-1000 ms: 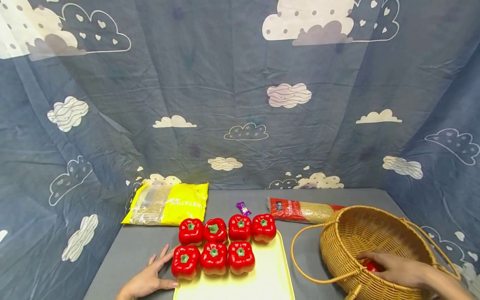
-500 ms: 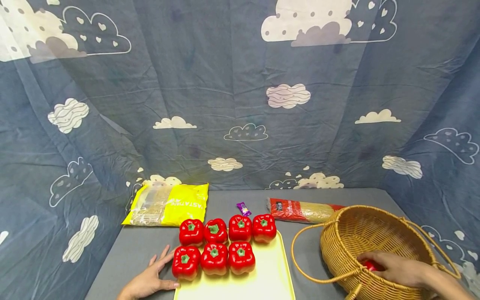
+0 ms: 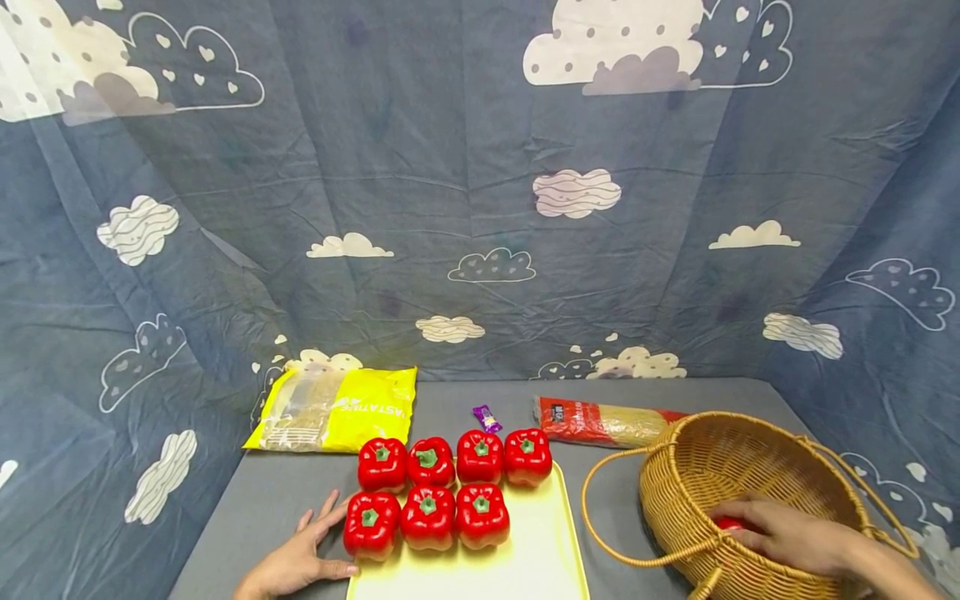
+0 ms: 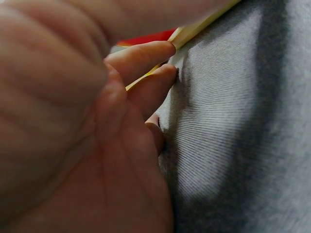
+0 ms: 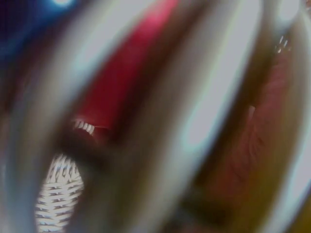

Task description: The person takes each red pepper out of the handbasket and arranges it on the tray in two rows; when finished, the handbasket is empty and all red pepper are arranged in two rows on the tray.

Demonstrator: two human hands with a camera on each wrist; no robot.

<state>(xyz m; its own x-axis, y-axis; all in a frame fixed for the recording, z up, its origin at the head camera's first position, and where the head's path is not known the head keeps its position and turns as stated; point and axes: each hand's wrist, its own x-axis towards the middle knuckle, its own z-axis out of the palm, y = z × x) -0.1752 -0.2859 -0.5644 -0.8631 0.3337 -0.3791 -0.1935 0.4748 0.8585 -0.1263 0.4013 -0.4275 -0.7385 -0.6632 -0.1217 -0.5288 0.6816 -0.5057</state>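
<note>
Several glossy red bell peppers point(image 3: 427, 517) with green stems stand in two rows on a pale yellow tray point(image 3: 551, 550). At the tray's left edge is my left hand point(image 3: 296, 557), fingers spread and thumb at the rim. In the left wrist view, its fingertips point(image 4: 167, 48) lie beside the tray edge point(image 4: 194, 28). My right hand point(image 3: 795, 533) is inside a wicker basket point(image 3: 671, 508), its fingers curled over a red bell pepper point(image 3: 729, 524) that is mostly hidden. Blurred basket strands cover most of the right wrist view, with red point(image 5: 114, 87) showing between them.
A yellow pasta bag point(image 3: 367, 408) lies at the back left. Behind the peppers lies a small purple-wrapped candy point(image 3: 487, 418). A red packet of noodles point(image 3: 600, 422) lies behind the basket. The basket's looped handle point(image 3: 588, 500) reaches left toward the tray.
My right hand has shifted slightly inside the basket, and less of the red pepper shows under it. The left hand and the peppers on the tray have stayed put.
</note>
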